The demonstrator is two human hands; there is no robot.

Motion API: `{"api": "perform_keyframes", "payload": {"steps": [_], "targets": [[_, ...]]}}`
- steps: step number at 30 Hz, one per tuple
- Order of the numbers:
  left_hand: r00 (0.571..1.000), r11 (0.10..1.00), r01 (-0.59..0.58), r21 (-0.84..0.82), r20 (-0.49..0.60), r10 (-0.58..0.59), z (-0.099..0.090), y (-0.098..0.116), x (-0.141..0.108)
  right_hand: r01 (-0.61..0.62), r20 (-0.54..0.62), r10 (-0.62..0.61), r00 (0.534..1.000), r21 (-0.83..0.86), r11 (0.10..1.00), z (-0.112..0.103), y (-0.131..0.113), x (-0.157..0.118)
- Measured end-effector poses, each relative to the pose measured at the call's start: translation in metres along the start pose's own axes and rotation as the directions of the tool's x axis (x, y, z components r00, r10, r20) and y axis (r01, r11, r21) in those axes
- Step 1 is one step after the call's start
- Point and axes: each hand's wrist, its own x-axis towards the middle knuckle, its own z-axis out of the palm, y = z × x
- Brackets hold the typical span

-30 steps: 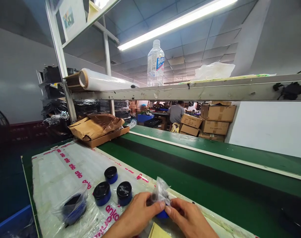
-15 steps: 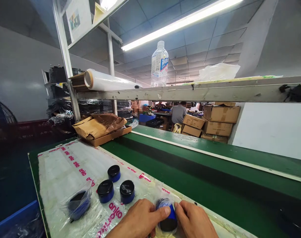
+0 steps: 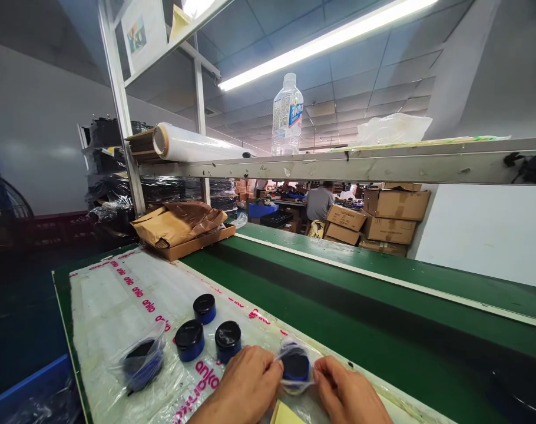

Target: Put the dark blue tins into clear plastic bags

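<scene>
Between my hands is a round black-and-blue piece (image 3: pixel 295 360) inside a clear plastic bag (image 3: pixel 298 387), its dark flat face turned up. My left hand (image 3: pixel 252 380) pinches the left edge of the bag. Opposite it, my right hand (image 3: pixel 347 388) pinches the bag's right edge, its fingertips partly hidden. Just left of my left hand stand three similar black-topped blue pieces: one close by (image 3: pixel 228 340), one farther left (image 3: pixel 189 340) and one behind (image 3: pixel 205 308). Another bagged piece (image 3: pixel 143 362) lies at the far left. Yellow paper (image 3: pixel 287 414) shows below my hands.
White sheeting with pink print (image 3: pixel 113 306) covers the near worktop, beside a green surface (image 3: pixel 338 294). A cardboard tray (image 3: pixel 197 242) holds brown paper. Above runs a shelf (image 3: pixel 321 168) with a bottle (image 3: pixel 288 118) and a film roll (image 3: pixel 197 144). A blue bin (image 3: pixel 29 391) is low left.
The bagged piece has turned from blue side showing to dark face up. My left thumb has moved off it to the bag's edge. Yellow paper has come into view below.
</scene>
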Motion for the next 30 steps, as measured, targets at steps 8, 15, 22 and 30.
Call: {"api": "perform_keyframes", "payload": {"steps": [8, 15, 22, 30], "targets": [[0.983, 0.864, 0.024, 0.503, -0.169, 0.072, -0.007, 0.023, -0.005, -0.219, -0.135, 0.198, 0.971, -0.161, 0.962, -0.013, -0.021, 0.007], [0.970, 0.912, -0.044, 0.407, -0.203, 0.137, -0.005, 0.016, -0.009, -0.165, -0.076, 0.151, 0.986, -0.255, 0.953, -0.016, -0.044, 0.019], [0.995, 0.952, -0.103, -0.290, -0.042, 0.095, -0.004, -0.025, -0.015, -0.168, -0.078, 0.152, 0.985, -0.295, 0.940, -0.028, -0.033, 0.024], [0.980, 0.943, -0.179, -0.279, 0.033, 0.195, 0.025, -0.036, 0.011, -0.095, -0.039, 0.094, 0.995, -0.026, 0.995, -0.031, -0.013, 0.026]]}}
